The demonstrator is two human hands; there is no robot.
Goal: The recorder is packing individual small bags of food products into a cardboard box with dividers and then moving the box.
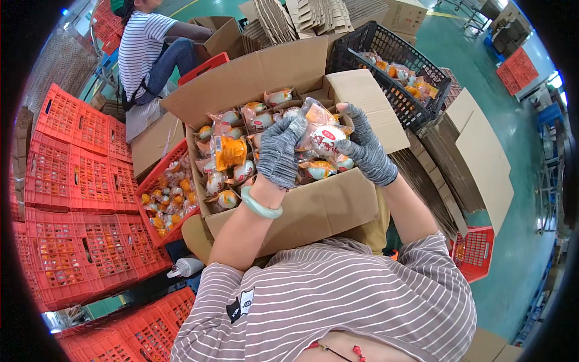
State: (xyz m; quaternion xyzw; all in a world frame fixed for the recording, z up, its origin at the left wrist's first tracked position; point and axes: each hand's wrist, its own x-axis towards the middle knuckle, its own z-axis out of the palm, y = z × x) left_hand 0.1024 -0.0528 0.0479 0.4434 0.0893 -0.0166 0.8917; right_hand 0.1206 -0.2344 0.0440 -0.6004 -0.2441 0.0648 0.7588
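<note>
Both my hands wear grey knitted fingerless gloves over an open cardboard box (294,217). Between them is an egg-shaped item (326,138) in clear plastic, white with red printed writing. My right hand (367,147) grips its right side, thumb on the front. From the left, my left hand (281,151) has its fingertips curled at the edge of the wrapping; its palm side is hidden. Similar wrapped egg-shaped items fill cardboard compartments in the box. An orange packet (230,153) lies on top, left of my left hand.
A red crate (169,235) of wrapped items adjoins the box at left, beside stacked red crates (79,176). A black crate (393,72) stands at the far right. Flattened cardboard (481,154) leans at right. A seated person (147,54) reaches into another box (226,40). A white bottle (186,267) sits lower left.
</note>
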